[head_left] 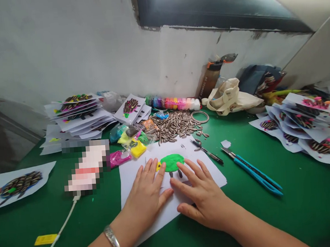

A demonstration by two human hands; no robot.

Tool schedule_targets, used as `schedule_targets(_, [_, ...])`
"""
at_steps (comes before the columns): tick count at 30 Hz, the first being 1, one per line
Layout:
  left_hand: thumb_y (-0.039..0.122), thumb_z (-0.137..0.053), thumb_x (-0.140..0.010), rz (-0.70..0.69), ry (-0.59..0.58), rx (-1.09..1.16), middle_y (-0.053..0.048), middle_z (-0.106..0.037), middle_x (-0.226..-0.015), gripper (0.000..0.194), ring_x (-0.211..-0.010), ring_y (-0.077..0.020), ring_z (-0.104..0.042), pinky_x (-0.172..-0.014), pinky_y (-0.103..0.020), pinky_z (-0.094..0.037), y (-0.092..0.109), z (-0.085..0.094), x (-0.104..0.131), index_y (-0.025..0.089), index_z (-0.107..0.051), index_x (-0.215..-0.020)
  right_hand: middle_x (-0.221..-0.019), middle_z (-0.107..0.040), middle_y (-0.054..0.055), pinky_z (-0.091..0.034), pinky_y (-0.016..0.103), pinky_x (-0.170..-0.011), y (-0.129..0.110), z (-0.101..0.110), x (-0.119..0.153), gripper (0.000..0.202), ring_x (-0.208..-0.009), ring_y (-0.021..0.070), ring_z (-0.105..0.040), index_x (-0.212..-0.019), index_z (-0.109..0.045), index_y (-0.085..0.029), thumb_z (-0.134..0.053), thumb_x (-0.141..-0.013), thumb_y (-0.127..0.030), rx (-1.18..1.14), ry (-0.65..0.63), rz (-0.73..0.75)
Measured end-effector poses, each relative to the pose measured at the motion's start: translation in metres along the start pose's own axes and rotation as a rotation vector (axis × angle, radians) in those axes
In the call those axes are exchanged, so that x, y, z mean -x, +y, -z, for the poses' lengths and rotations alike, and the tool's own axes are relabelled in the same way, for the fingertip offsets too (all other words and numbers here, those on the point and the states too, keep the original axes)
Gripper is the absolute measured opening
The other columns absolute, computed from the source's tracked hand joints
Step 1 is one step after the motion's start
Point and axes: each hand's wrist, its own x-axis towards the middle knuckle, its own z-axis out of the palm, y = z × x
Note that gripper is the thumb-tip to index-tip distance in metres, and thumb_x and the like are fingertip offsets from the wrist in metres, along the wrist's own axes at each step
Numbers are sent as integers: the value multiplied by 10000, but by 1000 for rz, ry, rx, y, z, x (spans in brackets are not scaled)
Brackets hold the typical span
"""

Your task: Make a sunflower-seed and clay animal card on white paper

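A flat green clay body (172,163) with a yellow clay head and dark legs lies on a small white sheet, on top of larger white paper (135,219). My left hand (151,186) rests on the paper at the yellow head, fingers stretched out, index fingertip by the clay's left edge. On the other side, my right hand (200,192) has its fingers spread, the index fingertip at the right end of the green clay. Neither hand grips anything. Just beyond lies a heap of striped sunflower seeds (175,124).
Wrapped clay packets (138,148) lie left of the seeds. A pen (208,152) and blue tweezers (256,173) are at right. Stacks of seed pictures (80,118) stand on both sides. A blurred-out object (87,166) with a white cable (64,224) lies left; a bottle (211,77) stands behind.
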Motion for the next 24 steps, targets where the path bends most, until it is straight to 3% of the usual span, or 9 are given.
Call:
schedule_targets(4, [489, -487, -939, -15, 27, -5, -216, -404, -1496, 646, -1376, -373, -374, -1061, -563, -379, -2, -3, 0, 129, -379, -1465, -1475, -414, 140, -299, 571, -1083, 14, 6, -2, 507, -1360, 335, -349, -1392, -490, -251, -531, -924, -442, -78, 115, -90])
schedule_targets(8, [466, -489, -939, -30, 53, -38, -248, -436, -1462, 647, -1331, -392, -434, -1029, -546, -420, -3, -2, -1, 79, -397, -1449, -1114, -669, 129, -463, 409, -891, 49, 18, -12, 290, -1029, 251, -581, -1165, -665, -163, -503, -937, -240, -112, 279, -304])
schedule_targets(13, [469, -509, -926, -50, 67, -66, -247, -511, -1402, 634, -1276, -385, -502, -996, -537, -461, -4, 1, 0, 61, -449, -1408, -953, -718, 64, -407, 333, -774, 76, 23, -44, 237, -887, 211, -590, -987, -731, -218, -518, -916, -144, 29, 143, -374])
schedule_targets(17, [482, -541, -906, -38, 57, -61, -239, -533, -1383, 649, -1263, -382, -515, -992, -537, -470, -3, 5, 2, 64, -462, -1396, -902, -715, 46, -328, 316, -712, 75, 15, -70, 222, -867, 208, -574, -950, -737, -248, -532, -910, -171, 170, -11, -376])
schedule_targets(24, [417, -538, -923, -53, 68, 13, -203, -527, -1400, 566, -1333, -377, -436, -1033, -566, -430, -3, 18, 0, 100, -476, -1388, -846, -672, 53, -263, 311, -675, 68, 0, -80, 194, -818, 189, -550, -846, -690, -203, -513, -915, -164, 196, -70, -328])
